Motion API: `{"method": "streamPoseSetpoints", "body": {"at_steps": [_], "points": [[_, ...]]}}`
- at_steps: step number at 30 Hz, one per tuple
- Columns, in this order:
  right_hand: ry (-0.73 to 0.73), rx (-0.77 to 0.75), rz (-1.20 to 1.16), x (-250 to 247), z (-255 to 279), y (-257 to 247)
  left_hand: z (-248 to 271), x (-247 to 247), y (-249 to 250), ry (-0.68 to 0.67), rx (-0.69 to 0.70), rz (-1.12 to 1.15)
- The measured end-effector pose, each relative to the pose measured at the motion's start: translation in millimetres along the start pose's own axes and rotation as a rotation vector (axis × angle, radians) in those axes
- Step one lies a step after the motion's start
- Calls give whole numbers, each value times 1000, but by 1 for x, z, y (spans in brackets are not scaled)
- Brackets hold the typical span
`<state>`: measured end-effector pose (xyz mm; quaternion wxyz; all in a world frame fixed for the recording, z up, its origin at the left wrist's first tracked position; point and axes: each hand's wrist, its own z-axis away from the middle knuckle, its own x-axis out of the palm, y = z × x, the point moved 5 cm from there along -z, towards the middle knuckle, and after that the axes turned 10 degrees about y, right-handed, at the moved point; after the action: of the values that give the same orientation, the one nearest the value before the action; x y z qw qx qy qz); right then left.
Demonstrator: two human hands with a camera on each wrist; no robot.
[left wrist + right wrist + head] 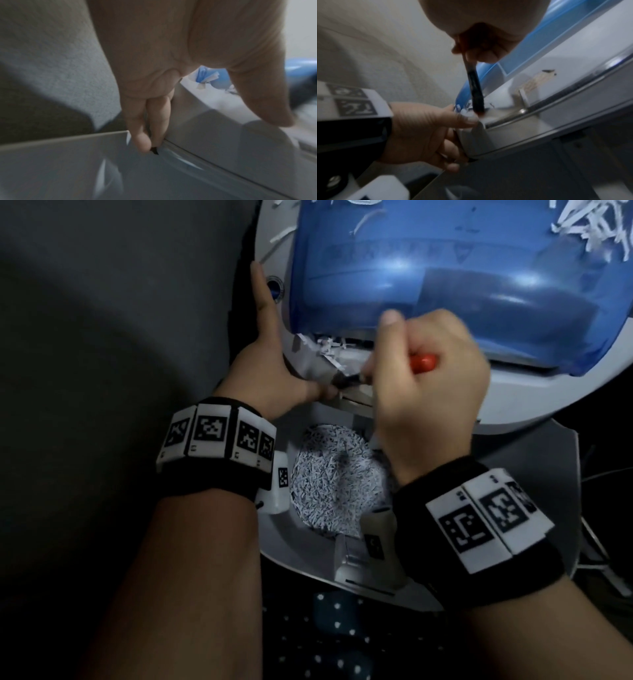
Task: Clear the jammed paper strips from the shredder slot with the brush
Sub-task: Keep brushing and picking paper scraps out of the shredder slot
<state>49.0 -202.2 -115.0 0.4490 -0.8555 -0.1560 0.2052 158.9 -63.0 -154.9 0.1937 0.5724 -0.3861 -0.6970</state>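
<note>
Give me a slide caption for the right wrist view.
Right hand works brush into shredder slot.

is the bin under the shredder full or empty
Not empty: shredded paper heaps in the bin beneath the hands. How deep it goes, cannot tell.

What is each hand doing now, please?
Left hand: open, fingers straight, bracing the shredder.
Right hand: closed around the brush.
</note>
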Motion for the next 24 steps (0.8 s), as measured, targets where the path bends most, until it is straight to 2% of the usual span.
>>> {"method": "streamPoseSetpoints", "body": {"at_steps": [3,6,8,12,14,19,24], "points": [[53,-43,-86,-6,-4,-11,1,0,1,-22,-25,12],[-124,-76,-132,9,5,-13,3,1,4,-8,-5,18],[-178,-50,-83,15,8,-5,4,2,5,-4,20,-5],[18,-68,32,-3,-5,0,2,0,2,-8,2,-30],[69,-80,21,-7,-8,-5,3,-1,2,3,-14,-47],[-132,-23,-27,10,6,4,5,-2,7,14,-8,-59],[-48,30,64,-2,0,19,5,-2,7,15,-72,4]]}}
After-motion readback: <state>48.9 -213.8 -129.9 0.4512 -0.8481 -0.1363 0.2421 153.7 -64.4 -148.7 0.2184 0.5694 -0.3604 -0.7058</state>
